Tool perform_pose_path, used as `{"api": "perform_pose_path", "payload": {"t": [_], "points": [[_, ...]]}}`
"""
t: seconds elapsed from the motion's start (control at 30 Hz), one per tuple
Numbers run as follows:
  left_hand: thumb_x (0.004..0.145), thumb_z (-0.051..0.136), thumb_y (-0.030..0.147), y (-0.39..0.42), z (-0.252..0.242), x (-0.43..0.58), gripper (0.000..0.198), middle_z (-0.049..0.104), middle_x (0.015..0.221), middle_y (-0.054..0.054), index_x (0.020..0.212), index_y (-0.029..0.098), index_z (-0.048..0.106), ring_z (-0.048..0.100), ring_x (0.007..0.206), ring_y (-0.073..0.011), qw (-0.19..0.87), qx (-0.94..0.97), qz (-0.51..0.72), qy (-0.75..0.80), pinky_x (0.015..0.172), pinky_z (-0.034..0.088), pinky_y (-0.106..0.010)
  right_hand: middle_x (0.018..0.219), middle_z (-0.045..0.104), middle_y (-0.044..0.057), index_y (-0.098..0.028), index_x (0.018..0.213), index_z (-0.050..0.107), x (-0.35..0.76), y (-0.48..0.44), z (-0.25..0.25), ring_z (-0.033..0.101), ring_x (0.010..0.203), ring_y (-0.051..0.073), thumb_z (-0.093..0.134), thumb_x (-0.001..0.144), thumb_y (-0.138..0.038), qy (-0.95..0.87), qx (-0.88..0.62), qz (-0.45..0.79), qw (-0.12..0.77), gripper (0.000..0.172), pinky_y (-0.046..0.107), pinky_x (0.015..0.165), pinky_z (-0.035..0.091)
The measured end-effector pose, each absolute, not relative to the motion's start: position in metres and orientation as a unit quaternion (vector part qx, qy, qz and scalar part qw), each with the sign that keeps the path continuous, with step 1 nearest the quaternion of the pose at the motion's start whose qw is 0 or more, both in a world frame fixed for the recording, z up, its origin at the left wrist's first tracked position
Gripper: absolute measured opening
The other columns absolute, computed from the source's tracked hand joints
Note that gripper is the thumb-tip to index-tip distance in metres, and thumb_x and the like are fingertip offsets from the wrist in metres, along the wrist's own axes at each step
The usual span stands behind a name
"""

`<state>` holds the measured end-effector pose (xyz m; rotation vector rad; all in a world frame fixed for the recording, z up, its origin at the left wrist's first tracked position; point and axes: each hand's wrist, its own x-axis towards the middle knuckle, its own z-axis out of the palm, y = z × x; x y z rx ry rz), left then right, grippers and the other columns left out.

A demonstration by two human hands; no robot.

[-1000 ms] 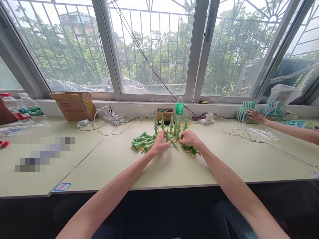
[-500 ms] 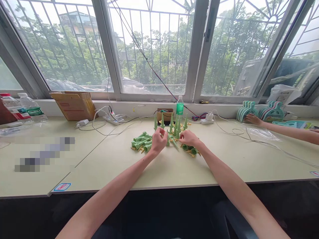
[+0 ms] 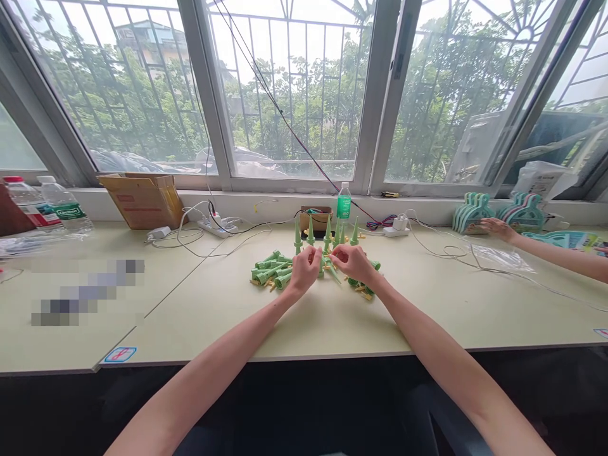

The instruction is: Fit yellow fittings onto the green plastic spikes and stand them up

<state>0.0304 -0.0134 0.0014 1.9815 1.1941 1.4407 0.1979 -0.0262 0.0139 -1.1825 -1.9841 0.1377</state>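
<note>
Both hands met over the middle of the table (image 3: 332,316). The left hand (image 3: 305,266) had its fingers curled shut around a green cone (image 3: 322,268), held just above the tabletop. The right hand (image 3: 350,263) had its fingertips pressed together against the left hand's, and what they pinched was too small for us to tell. A heap of cones (image 3: 270,273) lay on their sides just left of the hands, and a row of standing cones (image 3: 327,231) stood just behind them. Behind that row sat a small brown box (image 3: 316,218), open, its contents unclear to us. Beside it stood a green-labelled bottle (image 3: 343,204), capped. A cardboard box (image 3: 142,199) sat open at far left, its inside hidden from us. Near it stood two water bottles (image 3: 61,206). At far right a co-worker's hand (image 3: 496,227) rested by a stack of teal shapes (image 3: 470,212).
</note>
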Motion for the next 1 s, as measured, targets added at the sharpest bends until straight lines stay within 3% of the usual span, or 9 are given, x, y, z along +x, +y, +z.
{"api": "perform_pose_path", "payload": {"t": [0.4,0.8,1.0], "points": [[0.088,0.044,0.043,-0.013,-0.002,0.031,0.033,0.039,0.053,0.004,0.064,0.019,0.046,0.034,0.050,-0.0100,0.215,0.734,0.491,0.417,0.051,0.029,-0.023,0.071,0.064,0.001,-0.017,0.080,0.060,0.192,-0.031,0.010,0.051,0.059,0.011,0.050,0.087,-0.033,-0.801,-0.427,0.087,0.412,0.020,0.022,0.060,0.040],[0.087,0.042,0.038,-0.013,0.000,0.030,0.029,0.041,0.051,0.004,0.065,0.020,0.044,0.038,0.050,-0.0113,0.222,0.726,0.485,0.434,0.052,0.031,-0.024,0.086,0.065,0.005,-0.017,0.089,0.060,0.188,-0.026,0.008,0.053,0.062,0.011,0.050,0.089,-0.041,-0.783,-0.427,0.084,0.445,0.026,0.024,0.061,0.042],[0.088,0.042,0.039,-0.012,-0.001,0.030,0.029,0.044,0.053,0.003,0.065,0.020,0.045,0.041,0.051,-0.0114,0.215,0.724,0.494,0.431,0.052,0.033,-0.024,0.080,0.064,0.003,-0.017,0.087,0.060,0.187,-0.022,0.004,0.050,0.059,0.011,0.047,0.091,-0.037,-0.780,-0.428,0.074,0.451,0.024,0.023,0.062,0.041]]}}
